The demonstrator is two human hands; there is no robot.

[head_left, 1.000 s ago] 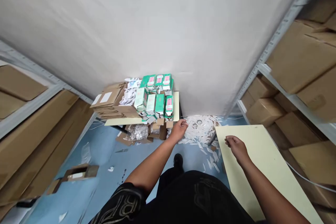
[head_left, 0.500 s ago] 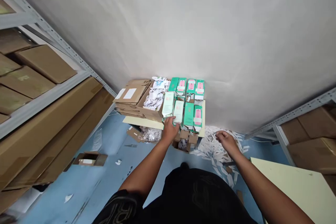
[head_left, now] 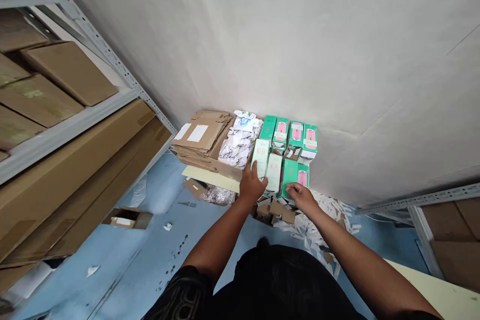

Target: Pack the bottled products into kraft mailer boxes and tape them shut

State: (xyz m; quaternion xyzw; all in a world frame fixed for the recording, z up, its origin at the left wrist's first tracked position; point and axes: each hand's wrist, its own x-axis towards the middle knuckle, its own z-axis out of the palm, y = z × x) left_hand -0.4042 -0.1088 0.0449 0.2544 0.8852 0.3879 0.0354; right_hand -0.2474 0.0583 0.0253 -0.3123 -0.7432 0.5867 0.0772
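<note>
Several green and pink cartons (head_left: 288, 145) stand in rows on a small pale table (head_left: 210, 178) against the white wall. My left hand (head_left: 252, 185) rests against the front pale-green cartons (head_left: 267, 165), fingers curled on one. My right hand (head_left: 301, 197) touches the bottom of the front green carton (head_left: 294, 174), fingers bent around its lower edge. A stack of flattened brown cardboard (head_left: 200, 135) and a heap of white paper leaflets (head_left: 240, 140) lie on the table to the left of the cartons.
Grey metal shelving (head_left: 71, 125) with large brown boxes lines the left side. White paper scraps (head_left: 330, 215) litter the blue floor under and right of the table. A small open box (head_left: 127, 219) lies on the floor. A pale tabletop corner (head_left: 431, 290) sits bottom right.
The view has swung left and closer to the small table. Both hands moved from the pale tabletop area to the cartons; the right hand came in from the paper scraps to the front green carton.
</note>
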